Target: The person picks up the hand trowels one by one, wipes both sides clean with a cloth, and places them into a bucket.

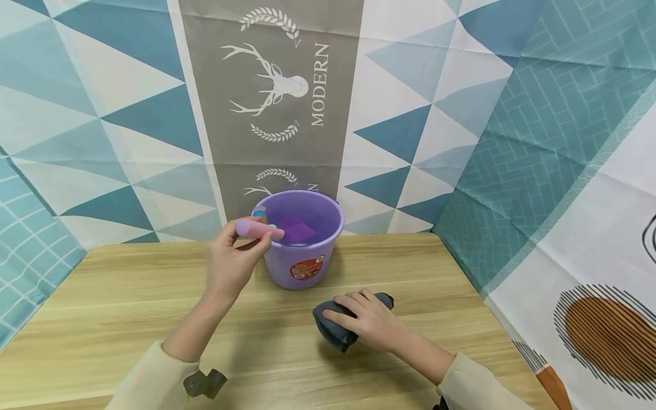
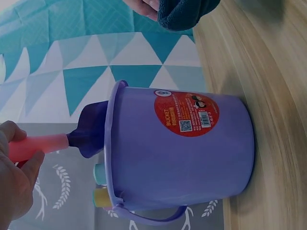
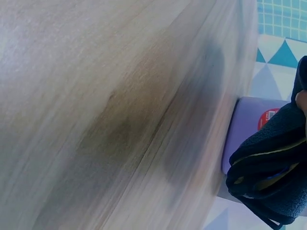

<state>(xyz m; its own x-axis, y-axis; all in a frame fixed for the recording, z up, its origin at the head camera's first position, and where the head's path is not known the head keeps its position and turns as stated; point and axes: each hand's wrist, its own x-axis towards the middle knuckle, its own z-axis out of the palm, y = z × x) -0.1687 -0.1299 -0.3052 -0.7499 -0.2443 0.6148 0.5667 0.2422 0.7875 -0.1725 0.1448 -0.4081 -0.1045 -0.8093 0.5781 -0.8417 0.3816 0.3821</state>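
My left hand (image 1: 230,259) pinches the pink handle (image 2: 41,146) of a toy shovel between thumb and fingers. Its purple blade (image 2: 91,129) dips past the rim into a purple bucket (image 1: 277,267) with a red label. Over the table, in front of the bucket and to its right, my right hand (image 1: 371,319) grips a folded dark blue-grey cloth (image 1: 330,327). Folds and dark edging of the cloth (image 3: 268,163) show in the right wrist view, where most of that hand is out of frame.
Teal (image 2: 100,174) and yellow (image 2: 101,197) ends of other items poke above the bucket's rim. The bucket stands near the back edge of a wood-grain table (image 1: 154,307). Patterned curtains (image 1: 400,114) hang behind and along the sides.
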